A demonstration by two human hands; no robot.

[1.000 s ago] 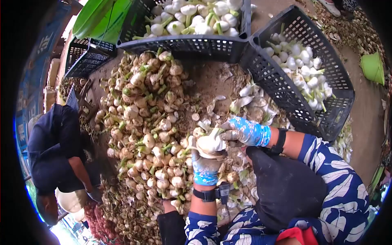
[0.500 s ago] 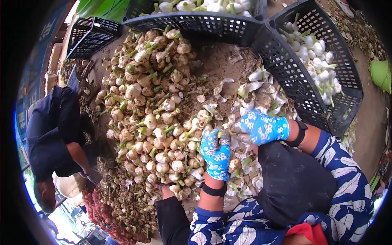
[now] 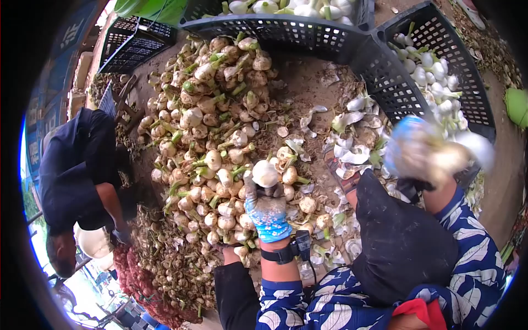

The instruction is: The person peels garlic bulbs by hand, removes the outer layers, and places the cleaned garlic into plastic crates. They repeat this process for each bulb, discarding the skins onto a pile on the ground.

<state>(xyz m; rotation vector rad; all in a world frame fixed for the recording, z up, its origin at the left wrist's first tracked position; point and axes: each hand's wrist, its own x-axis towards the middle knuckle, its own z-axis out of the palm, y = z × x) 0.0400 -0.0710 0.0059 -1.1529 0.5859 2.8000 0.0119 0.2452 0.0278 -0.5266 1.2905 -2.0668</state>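
A gloved left hand, my left hand point(image 3: 268, 209), in blue flowered fabric with a dirty grey palm, grips a pale garlic bulb point(image 3: 265, 174) at its fingertips over the heap of unpeeled garlic point(image 3: 206, 159). My right hand point(image 3: 415, 151), in a matching glove, is smeared by motion beside the right-hand black crate point(image 3: 393, 91). A blurred white shape point(image 3: 476, 149), possibly a garlic bulb, is just right of that hand; whether the fingers hold it cannot be made out. Cleaned white garlic bulbs point(image 3: 434, 77) lie in this crate.
Another black crate point(image 3: 275, 27) with white bulbs stands at the top. Peeled skins point(image 3: 352, 118) litter the ground. A person in dark clothes point(image 3: 82, 170) bends at the left near a red mesh sack point(image 3: 137, 280). A dark sleeve point(image 3: 236, 297) reaches in beside my left arm.
My hands were close together over the skins; now they are apart. The right has swung right to the crate, and the left has moved left and shows a bulb. The view has shifted slightly.
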